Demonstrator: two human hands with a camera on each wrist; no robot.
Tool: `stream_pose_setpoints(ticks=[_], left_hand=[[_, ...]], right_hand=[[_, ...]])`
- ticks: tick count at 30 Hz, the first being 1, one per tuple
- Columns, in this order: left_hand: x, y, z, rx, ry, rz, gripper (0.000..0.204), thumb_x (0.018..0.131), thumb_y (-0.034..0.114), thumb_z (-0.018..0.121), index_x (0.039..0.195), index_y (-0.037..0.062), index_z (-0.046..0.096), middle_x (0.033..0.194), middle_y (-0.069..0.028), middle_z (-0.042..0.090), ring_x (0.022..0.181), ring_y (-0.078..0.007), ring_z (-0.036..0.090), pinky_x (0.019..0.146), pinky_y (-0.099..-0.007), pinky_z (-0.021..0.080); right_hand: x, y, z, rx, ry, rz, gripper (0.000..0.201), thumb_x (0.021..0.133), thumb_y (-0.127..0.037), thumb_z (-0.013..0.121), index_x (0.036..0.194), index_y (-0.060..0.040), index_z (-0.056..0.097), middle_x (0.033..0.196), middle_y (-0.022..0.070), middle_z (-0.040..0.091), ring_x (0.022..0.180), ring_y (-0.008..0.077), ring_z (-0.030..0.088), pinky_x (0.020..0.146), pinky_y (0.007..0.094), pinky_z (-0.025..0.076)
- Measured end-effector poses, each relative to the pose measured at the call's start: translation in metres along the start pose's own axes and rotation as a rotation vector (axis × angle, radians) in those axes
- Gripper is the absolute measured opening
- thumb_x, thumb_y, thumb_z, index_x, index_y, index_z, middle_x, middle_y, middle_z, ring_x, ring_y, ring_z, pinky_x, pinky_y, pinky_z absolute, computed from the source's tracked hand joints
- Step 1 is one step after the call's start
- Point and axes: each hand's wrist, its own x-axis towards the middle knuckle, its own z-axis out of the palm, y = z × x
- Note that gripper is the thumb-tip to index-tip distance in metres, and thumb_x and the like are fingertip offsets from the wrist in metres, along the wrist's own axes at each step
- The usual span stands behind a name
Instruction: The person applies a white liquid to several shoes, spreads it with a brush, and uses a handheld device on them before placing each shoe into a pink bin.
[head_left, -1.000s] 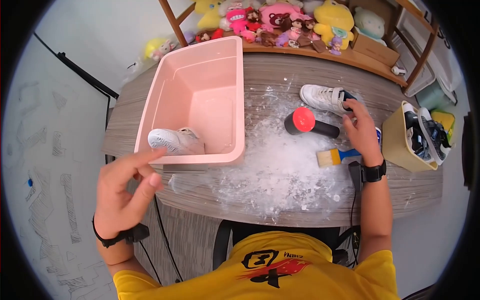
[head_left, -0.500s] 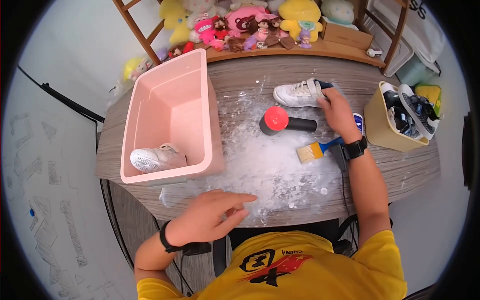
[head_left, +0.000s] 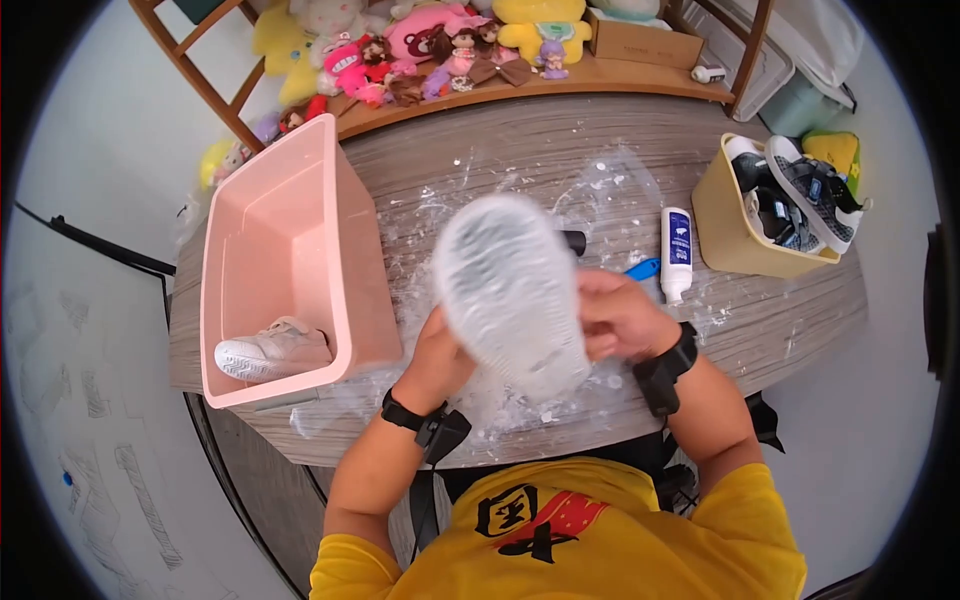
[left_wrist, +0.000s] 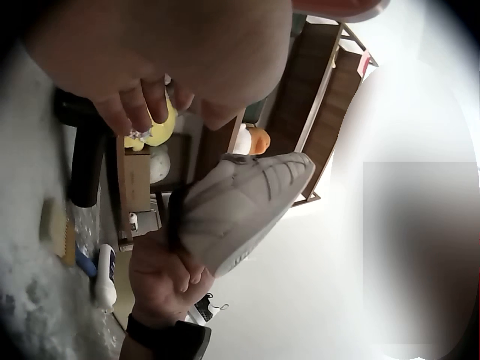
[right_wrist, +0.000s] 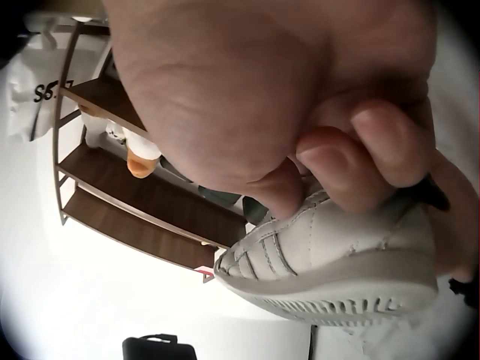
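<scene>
A white sneaker (head_left: 510, 290) is held up over the table, its pale ridged sole facing the head camera. My right hand (head_left: 628, 318) grips it at the heel end, fingers curled on the upper in the right wrist view. Partly hidden behind the sole is my left hand (head_left: 440, 358). In the left wrist view that left hand (left_wrist: 187, 60) has loosely bent fingers, apart from the sneaker (left_wrist: 240, 202) and holding nothing. Another white sneaker (head_left: 275, 350) lies inside the pink bin (head_left: 362, 270), at its near end.
White powder and smears cover the tabletop (head_left: 420, 170). Beyond the sneaker are a black handle (head_left: 573, 242), a blue-handled brush (head_left: 645, 268) and a white-and-blue bottle (head_left: 677, 255). A beige bin (head_left: 765, 262) of shoes stands right; a shelf (head_left: 620, 85) with plush toys stands behind.
My right hand has grasped the sneaker at the back of the table, lifted it towards me and turned its sole up. My left hand has moved from beside the pink bin to the sneaker.
</scene>
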Motion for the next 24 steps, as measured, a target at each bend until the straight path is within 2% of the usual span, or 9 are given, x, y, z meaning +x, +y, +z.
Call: stream_pose_setpoints(ticks=[1,4,8,10,14,16,19,22,24], left_hand=[[-0.004,-0.007,-0.023,0.835,-0.085,0.211,0.045,0.095,0.016,0.063,0.137,0.0028,0.05,0.132,-0.0105,0.058,0.119,-0.0206,0.056,0.101,-0.0368,0.046],[-0.003,-0.009,-0.031,0.29,-0.091,-0.176,0.051,0.093,0.023,0.066,0.138,0.0045,0.049,0.132,-0.0098,0.058,0.119,-0.021,0.056,0.102,-0.0376,0.045],[-0.022,-0.006,-0.023,-0.04,-0.054,-0.165,0.067,0.089,0.037,0.071,0.14,0.0044,0.045,0.136,-0.0094,0.055,0.124,-0.024,0.054,0.105,-0.0428,0.043],[-0.019,-0.007,-0.023,-0.032,-0.085,-0.162,0.074,0.087,0.039,0.073,0.143,0.0029,0.041,0.139,-0.0108,0.053,0.126,-0.0255,0.052,0.106,-0.0441,0.042],[-0.011,-0.009,-0.036,-0.116,-0.144,-0.242,0.082,0.084,0.038,0.076,0.145,0.0005,0.037,0.141,-0.0137,0.051,0.128,-0.0273,0.052,0.107,-0.0445,0.042],[-0.017,-0.004,-0.031,-0.12,-0.088,-0.206,0.084,0.083,0.035,0.077,0.146,0.0001,0.036,0.141,-0.0149,0.05,0.128,-0.0283,0.052,0.107,-0.0445,0.043],[-0.019,0.001,-0.024,-0.151,-0.026,-0.175,0.085,0.08,0.03,0.08,0.146,-0.001,0.036,0.141,-0.0163,0.051,0.127,-0.0297,0.053,0.107,-0.0442,0.044],[-0.022,-0.002,-0.031,-0.238,-0.068,-0.175,0.084,0.078,0.026,0.081,0.145,-0.0017,0.038,0.14,-0.0172,0.052,0.126,-0.0305,0.054,0.106,-0.0442,0.045],[-0.025,-0.004,-0.042,-0.257,-0.079,-0.185,0.084,0.077,0.025,0.081,0.144,-0.0017,0.039,0.14,-0.0176,0.052,0.126,-0.031,0.055,0.106,-0.0442,0.046]], right_hand=[[0.004,0.009,-0.002,0.045,-0.018,0.056,0.034,0.104,-0.025,0.047,0.131,-0.0045,0.05,0.071,0.001,0.054,0.044,0.0032,0.03,0.04,0.0203,0.022],[0.011,0.017,0.002,0.099,-0.02,0.128,0.031,0.105,-0.027,0.045,0.126,-0.0054,0.053,0.069,0.0005,0.053,0.045,0.0029,0.029,0.04,0.0205,0.021],[0.011,0.015,0.005,0.117,0.041,0.123,0.034,0.105,-0.031,0.045,0.125,-0.0054,0.053,0.072,0.0007,0.054,0.046,0.0037,0.031,0.041,0.0213,0.023],[0.013,0.019,-0.005,0.078,0.045,0.1,0.035,0.105,-0.033,0.045,0.125,-0.0053,0.053,0.075,0.0012,0.056,0.046,0.0053,0.034,0.042,0.0217,0.026],[0.019,0.024,-0.004,-0.27,0.185,-0.087,0.026,0.102,-0.025,0.054,0.117,-0.0041,0.057,0.078,0.0023,0.059,0.056,0.0107,0.05,0.051,0.0253,0.04],[0.021,0.024,-0.005,-0.531,0.237,-0.198,0.021,0.098,-0.019,0.061,0.111,-0.0032,0.06,0.079,0.0046,0.062,0.062,0.0146,0.056,0.057,0.0282,0.046],[0.006,-0.002,-0.004,-1.402,0.506,-0.51,0.019,0.089,-0.011,0.069,0.105,-0.0032,0.063,0.087,0.0095,0.064,0.063,0.0181,0.059,0.06,0.0296,0.049],[-0.011,-0.025,-0.01,-1.466,0.724,-0.452,0.025,0.082,-0.012,0.073,0.104,-0.0048,0.064,0.096,0.0131,0.064,0.071,0.0237,0.062,0.065,0.032,0.051],[-0.021,-0.029,-0.025,-1.594,0.755,-0.438,0.028,0.079,-0.012,0.075,0.105,-0.0061,0.065,0.099,0.0123,0.064,0.085,0.0257,0.062,0.075,0.0349,0.05]])
